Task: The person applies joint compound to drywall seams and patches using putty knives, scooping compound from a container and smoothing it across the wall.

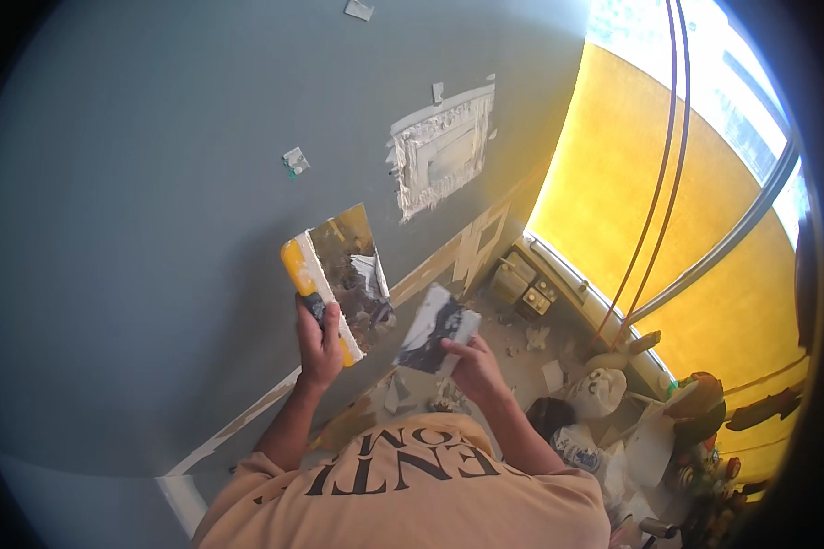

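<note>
My left hand (319, 343) is closed round the yellow and black handle of a wide plastering knife (349, 245). White filler cakes the joint along its handle, and the broad metal blade is shiny, with a whitish patch that may be filler or a reflection. To its right, my right hand (478, 371) grips a smaller flat rectangular metal scraper (433, 334) by its near edge; its face shows grey, white and dark areas. The two tools are apart, held in front of the grey wall (183, 229). Beyond them, a rectangular patch of rough white filler (444, 151) marks the wall.
Smaller light patches (295, 161) dot the wall. A yellow sheet (604, 174) covers the window side, with reddish cords (661, 192) hanging before it. On the floor at right lie a white sack (602, 392), debris and other clutter. A boxy fixture (525, 282) sits in the corner.
</note>
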### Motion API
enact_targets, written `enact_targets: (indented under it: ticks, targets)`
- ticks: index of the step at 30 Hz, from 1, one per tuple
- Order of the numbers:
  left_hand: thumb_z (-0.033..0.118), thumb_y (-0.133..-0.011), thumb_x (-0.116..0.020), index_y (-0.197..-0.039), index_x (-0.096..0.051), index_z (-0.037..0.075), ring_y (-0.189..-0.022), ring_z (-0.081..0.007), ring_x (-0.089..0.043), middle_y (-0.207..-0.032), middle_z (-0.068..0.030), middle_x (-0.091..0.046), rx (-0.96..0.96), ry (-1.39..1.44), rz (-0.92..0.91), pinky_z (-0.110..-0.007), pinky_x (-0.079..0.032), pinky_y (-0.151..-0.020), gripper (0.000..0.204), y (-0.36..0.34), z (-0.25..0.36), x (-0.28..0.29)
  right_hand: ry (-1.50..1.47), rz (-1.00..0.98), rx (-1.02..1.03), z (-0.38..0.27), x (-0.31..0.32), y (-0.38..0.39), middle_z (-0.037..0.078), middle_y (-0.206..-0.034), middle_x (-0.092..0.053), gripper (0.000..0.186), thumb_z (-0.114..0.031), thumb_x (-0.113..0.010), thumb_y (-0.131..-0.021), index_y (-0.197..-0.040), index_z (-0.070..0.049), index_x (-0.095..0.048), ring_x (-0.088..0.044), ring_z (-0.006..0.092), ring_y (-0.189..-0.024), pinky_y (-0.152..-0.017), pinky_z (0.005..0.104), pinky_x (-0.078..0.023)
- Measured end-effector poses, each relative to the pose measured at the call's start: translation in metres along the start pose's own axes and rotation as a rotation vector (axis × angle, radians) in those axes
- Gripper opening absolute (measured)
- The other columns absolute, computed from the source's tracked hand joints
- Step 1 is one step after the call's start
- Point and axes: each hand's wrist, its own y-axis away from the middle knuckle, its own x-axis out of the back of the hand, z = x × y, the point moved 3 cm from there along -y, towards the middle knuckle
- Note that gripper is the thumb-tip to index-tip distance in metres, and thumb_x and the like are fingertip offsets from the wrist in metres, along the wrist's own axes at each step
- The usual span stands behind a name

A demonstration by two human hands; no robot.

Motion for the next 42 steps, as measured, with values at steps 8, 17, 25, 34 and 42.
enact_targets:
  ticks: [8,17,25,34,42]
  targets:
    - [0.024,-0.105,-0.056,-0.127,-0.047,-0.001,-0.071,-0.0462,-0.065,-0.080,-0.0232,-0.064,-0.194,-0.391,-0.214,-0.047,-0.048,-0.060,0.035,0.006,0.005,-0.030,-0.019,-0.068,0.081,0.012,-0.030,-0.037,0.011,-0.128,-0.066,0.042,0.006,-0.060,-0.095,-0.136,-0.001,-0.053,-0.064,0.0234,-0.117,-0.104,0.0422,-0.050]
    - [0.026,-0.106,-0.053,-0.129,-0.049,-0.005,-0.068,-0.0397,-0.063,-0.077,-0.0193,-0.063,0.062,-0.498,0.016,-0.047,-0.047,-0.063,0.038,0.040,-0.026,0.028,1.567,-0.136,1.426,-0.127,-0.125,-0.092,0.010,-0.135,-0.064,0.060,0.011,-0.053,-0.085,-0.140,-0.013,-0.060,-0.061,0.0265,-0.125,-0.108,0.0420,-0.045]
    - [0.026,-0.107,-0.052,-0.132,-0.047,-0.007,-0.082,-0.0429,-0.064,-0.090,-0.0243,-0.065,0.334,-0.552,0.063,-0.049,-0.047,-0.072,0.042,0.092,-0.039,0.045,1.722,-0.277,1.794,-0.154,-0.173,-0.184,0.011,-0.151,-0.053,0.058,-0.003,-0.051,-0.087,-0.145,-0.013,-0.057,-0.049,0.0267,-0.141,-0.117,0.0465,-0.035]
    - [0.026,-0.107,-0.051,-0.138,-0.043,-0.009,-0.094,-0.0464,-0.064,-0.103,-0.0304,-0.065,0.364,-0.577,0.137,-0.048,-0.049,-0.080,0.048,0.126,-0.059,0.050,1.830,-0.243,1.529,-0.064,-0.025,-0.214,0.012,-0.152,-0.052,0.061,-0.003,-0.054,-0.083,-0.144,-0.011,-0.058,-0.048,0.0274,-0.142,-0.117,0.0459,-0.034]
    - [0.026,-0.107,-0.051,-0.139,-0.042,-0.009,-0.094,-0.0463,-0.065,-0.105,-0.0305,-0.065,0.388,-0.585,0.096,-0.048,-0.049,-0.079,0.049,0.121,-0.071,0.048,1.736,-0.173,1.624,-0.123,-0.093,-0.177,0.007,-0.144,-0.059,0.053,-0.006,-0.057,-0.088,-0.139,-0.015,-0.061,-0.052,0.0247,-0.137,-0.117,0.0442,-0.033]
